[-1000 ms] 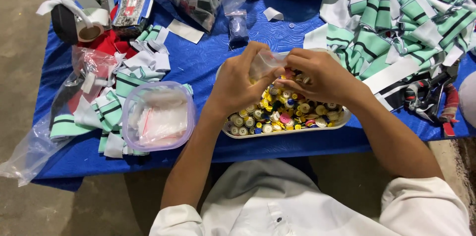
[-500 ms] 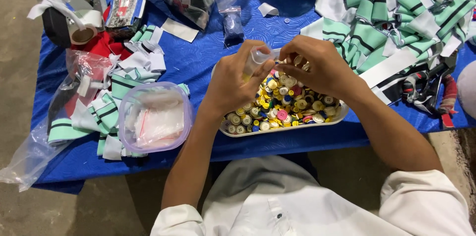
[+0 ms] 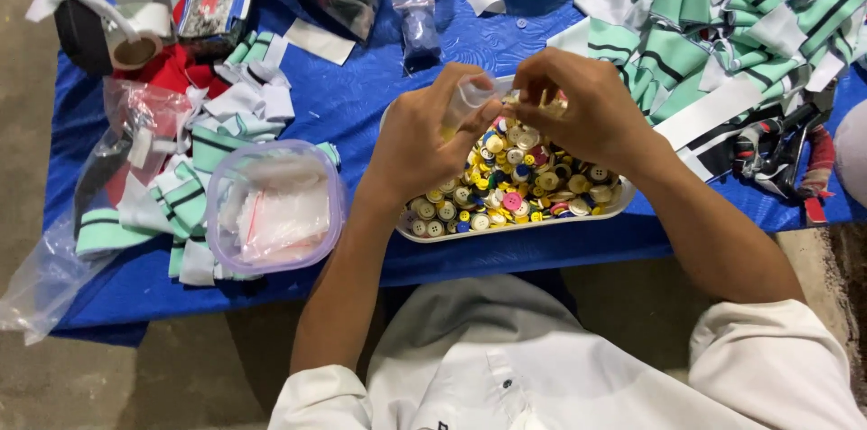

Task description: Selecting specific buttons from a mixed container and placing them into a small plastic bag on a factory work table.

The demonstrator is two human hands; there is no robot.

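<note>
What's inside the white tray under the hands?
The white tray holds many colourful buttons. Both hands, left hand and right hand, cover its far part.

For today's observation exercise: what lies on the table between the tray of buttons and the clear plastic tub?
In the head view, only bare blue tablecloth separates the tray of buttons from the clear plastic tub; the left hand and forearm pass above that gap.

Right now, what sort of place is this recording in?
Probably a garment or sewing workshop: a tray of mixed buttons on a blue-covered table, green striped fabric pieces, and a tub of small plastic bags.
</note>
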